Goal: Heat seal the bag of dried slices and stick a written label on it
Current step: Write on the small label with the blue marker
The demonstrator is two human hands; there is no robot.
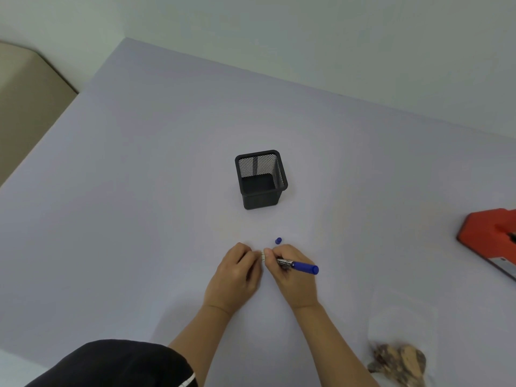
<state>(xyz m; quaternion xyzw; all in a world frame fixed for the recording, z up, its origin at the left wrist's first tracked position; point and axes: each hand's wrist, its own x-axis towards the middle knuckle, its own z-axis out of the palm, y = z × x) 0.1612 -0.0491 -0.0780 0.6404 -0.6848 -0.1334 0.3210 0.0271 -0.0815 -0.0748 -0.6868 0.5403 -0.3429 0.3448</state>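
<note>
Head view: pale lavender table (pixel 139 191) fills most of the frame, white wall behind. Both hands meet near centre-bottom. Right hand (pixel 293 277) is closed round a blue marker (pixel 298 266), barrel lying across the fingers, blue rear end pointing out to the right, tip end toward the left hand and hidden by the fingers. Left hand (pixel 237 275) is curled, fingertips pinched onto a small white label (pixel 262 255) that sits btwn the two hands; only a sliver of it shows, so can't tell if anything is written on it. Marker's blue cap (pixel 278 241) is off, on the table just beyond the right hand's knuckles.

Further back, approx centre, a black mesh pen holder (pixel 261 178) stands upright (nothing visible inside). At the right edge, partly cut off, an orange-red heat sealer (pixel 491 236). Clear bag (pixel 402 331) with brown dried slices (pixel 399 358) lies at bottom right, well apart from both hands, slices bunched at its near end; too blurred to tell if it's sealed. Black sleeve (pixel 117 364) at bottom left.
</note>
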